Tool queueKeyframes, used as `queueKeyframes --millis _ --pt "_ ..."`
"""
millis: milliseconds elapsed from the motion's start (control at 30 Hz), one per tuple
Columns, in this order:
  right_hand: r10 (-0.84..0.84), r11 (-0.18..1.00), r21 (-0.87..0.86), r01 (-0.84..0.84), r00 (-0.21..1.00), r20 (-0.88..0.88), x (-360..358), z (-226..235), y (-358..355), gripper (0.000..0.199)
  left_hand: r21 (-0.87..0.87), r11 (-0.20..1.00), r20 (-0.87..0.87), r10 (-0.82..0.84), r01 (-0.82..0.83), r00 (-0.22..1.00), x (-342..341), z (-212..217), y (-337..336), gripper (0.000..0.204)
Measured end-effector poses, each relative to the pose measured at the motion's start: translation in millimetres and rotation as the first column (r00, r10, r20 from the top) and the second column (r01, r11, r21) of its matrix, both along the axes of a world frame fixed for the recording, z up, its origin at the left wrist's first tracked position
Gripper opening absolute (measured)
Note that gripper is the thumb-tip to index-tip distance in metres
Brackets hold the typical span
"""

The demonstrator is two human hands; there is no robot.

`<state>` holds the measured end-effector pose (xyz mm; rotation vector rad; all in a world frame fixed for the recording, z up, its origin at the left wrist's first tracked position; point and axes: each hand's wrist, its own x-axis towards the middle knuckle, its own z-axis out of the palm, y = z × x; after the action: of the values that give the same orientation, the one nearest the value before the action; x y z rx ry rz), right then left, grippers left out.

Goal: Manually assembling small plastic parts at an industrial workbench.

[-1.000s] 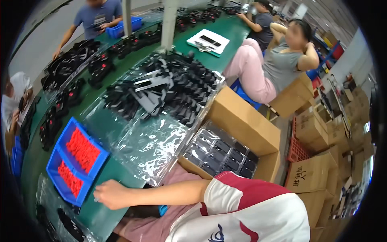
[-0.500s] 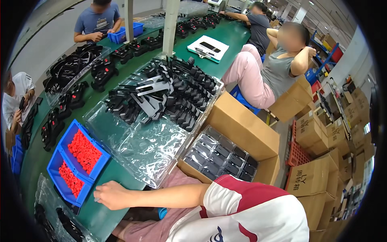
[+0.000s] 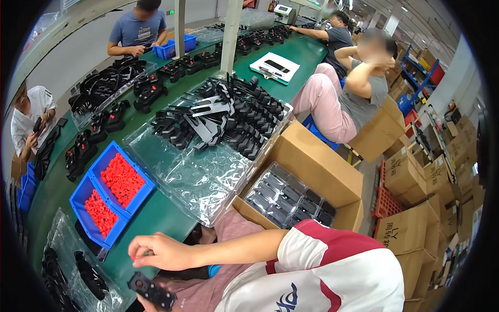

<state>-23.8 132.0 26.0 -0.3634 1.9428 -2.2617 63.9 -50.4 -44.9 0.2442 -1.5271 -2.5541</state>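
My right hand (image 3: 163,251) is held over the green table edge, thumb and fingers pinched on what looks like a small red plastic piece (image 3: 134,257). Just below it, my left hand (image 3: 150,303) grips a dark, block-like black plastic part (image 3: 151,290) with round marks on its face; most of that hand is cut off or hidden. Nearest to the right hand stands a blue two-compartment bin (image 3: 117,226), with small red pieces in both compartments. Left of my hands, clear plastic trays (image 3: 63,229) hold long black parts (image 3: 89,275).
Black and grey bracket-like parts (image 3: 223,117) are piled on a clear plastic tray (image 3: 182,179). A cardboard box (image 3: 312,161) of packed dark parts stands beside my lap. Black assemblies with red spots (image 3: 150,92) line the green table (image 3: 166,221). Several other people sit or stand around it.
My right hand has risen from the table beside the bin, now pinching something red. My left hand has come into view with the black part. The view has shifted slightly.
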Motion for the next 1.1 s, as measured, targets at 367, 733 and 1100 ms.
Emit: queueKeyframes --millis 367,733,1100 --pt "-0.117 0.981 0.135 0.137 0.982 -0.148 -3.6 -1.9 -14.3 0.023 0.105 0.989 -0.021 -0.105 0.107 0.994 -28.9 11.3 20.1 0.052" --pt "0.021 0.621 0.645 0.445 0.813 -0.582 -166.5 -0.9 -15.8 0.024 0.58 0.76 -0.204 -0.211 0.292 0.956 -102.1 7.8 -9.3 0.053" --pt "0.135 0.383 0.92 0.083 0.98 -0.145 -185.2 -1.3 -13.8 0.017 0.643 0.698 -0.132 -0.303 0.314 0.944 -109.2 -4.1 -16.3 0.056"
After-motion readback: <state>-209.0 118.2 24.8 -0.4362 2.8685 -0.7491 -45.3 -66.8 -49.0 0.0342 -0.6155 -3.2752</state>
